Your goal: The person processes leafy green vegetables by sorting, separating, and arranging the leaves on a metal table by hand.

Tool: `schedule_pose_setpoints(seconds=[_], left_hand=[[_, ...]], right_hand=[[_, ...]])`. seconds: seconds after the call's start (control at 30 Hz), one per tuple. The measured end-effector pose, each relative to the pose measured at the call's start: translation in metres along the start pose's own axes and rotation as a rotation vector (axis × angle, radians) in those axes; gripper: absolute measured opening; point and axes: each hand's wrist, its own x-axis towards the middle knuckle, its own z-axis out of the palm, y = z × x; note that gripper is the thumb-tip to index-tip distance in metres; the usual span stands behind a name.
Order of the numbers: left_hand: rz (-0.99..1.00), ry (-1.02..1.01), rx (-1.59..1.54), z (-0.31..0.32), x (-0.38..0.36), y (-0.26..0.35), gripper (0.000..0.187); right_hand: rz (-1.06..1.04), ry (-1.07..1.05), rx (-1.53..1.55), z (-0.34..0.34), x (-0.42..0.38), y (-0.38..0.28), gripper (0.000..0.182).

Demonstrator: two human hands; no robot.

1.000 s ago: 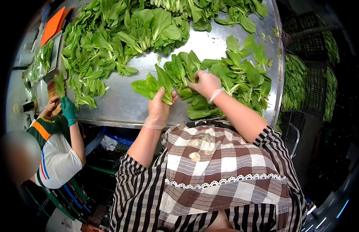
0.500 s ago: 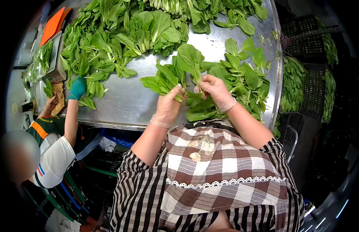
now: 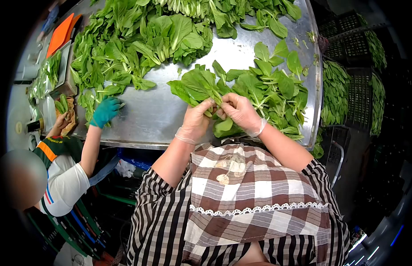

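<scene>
Left hand [image 3: 196,120]: clear glove, fingers curled round stems of a greens bunch [image 3: 195,85]; leaves fan up and left over the table [image 3: 157,117]. Right hand [image 3: 239,111]: clear glove, closed on the same stems, touching left hand at the fingertips. Both sit near table's front edge, just above the person's checked apron [image 3: 250,186].

Loose greens [image 3: 272,88]: heap just right of the hands, on the table, reaching toward the right rim; a few leaves lie under the right wrist.

Big pile [image 3: 139,40]: bulk greens, upper left to top centre of table, well apart from the hands, w/ bare steel between.

Co-worker, left side: teal glove [image 3: 105,111] resting on the table by the pile's lower edge; other hand [image 3: 62,119] bare, low at the table's left end, holding a small bundle; grip detail too small to tell. White sleeve w/ orange and blue stripes.

Orange board [image 3: 60,33]: top left, beyond the pile. Tray [image 3: 64,66] just below it, w/ greens inside.

Crates [image 3: 359,95]: dark, right of table, stacked, filled w/ greens.
</scene>
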Motion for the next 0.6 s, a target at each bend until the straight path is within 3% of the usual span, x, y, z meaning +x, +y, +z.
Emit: schedule_pose_setpoints(seconds=[0.3, 0.5, 0.6], left_hand=[[0.046, -0.025, -0.040, 0.005, -0.002, -0.003, 0.028], [0.100, 0.024, 0.207, 0.030, -0.011, 0.006, 0.032], [0.218, 0.002, 0.170, 0.037, -0.013, 0.002, 0.034]], right_hand=[[0.068, -0.038, 0.244, 0.001, -0.002, -0.005, 0.018], [0.126, -0.016, 0.151, 0.003, -0.003, -0.006, 0.021], [0.100, 0.122, 0.261, 0.006, -0.005, -0.002, 0.026]])
